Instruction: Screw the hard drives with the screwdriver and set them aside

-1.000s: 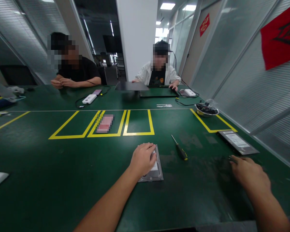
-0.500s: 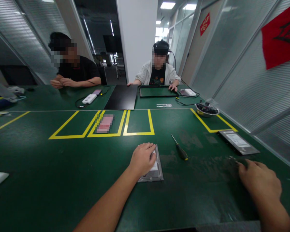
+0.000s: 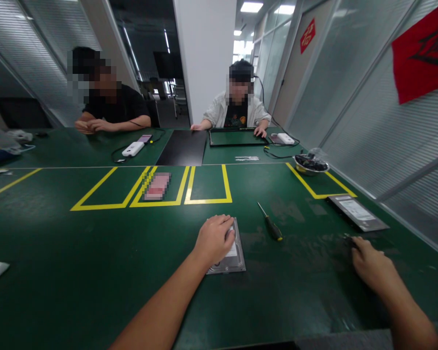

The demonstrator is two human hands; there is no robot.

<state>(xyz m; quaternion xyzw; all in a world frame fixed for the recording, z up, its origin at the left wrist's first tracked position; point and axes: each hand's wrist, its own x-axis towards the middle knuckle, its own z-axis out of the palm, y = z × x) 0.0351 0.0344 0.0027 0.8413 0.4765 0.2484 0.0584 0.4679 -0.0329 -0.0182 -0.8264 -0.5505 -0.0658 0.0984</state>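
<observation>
The right hand is now closer to the small bits, right of the screwdriver. The left hand stays on the hard drive, left of the screwdriver — the drive's long side runs near to far. Whether either hand grips — can't tell.

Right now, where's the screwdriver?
In the head view, the screwdriver lies on the green table, right of the hard drive under your left hand, blade pointing away.

a green table carries 2 hard drives, 1 screwdriver, a bowl and yellow tape.
</observation>
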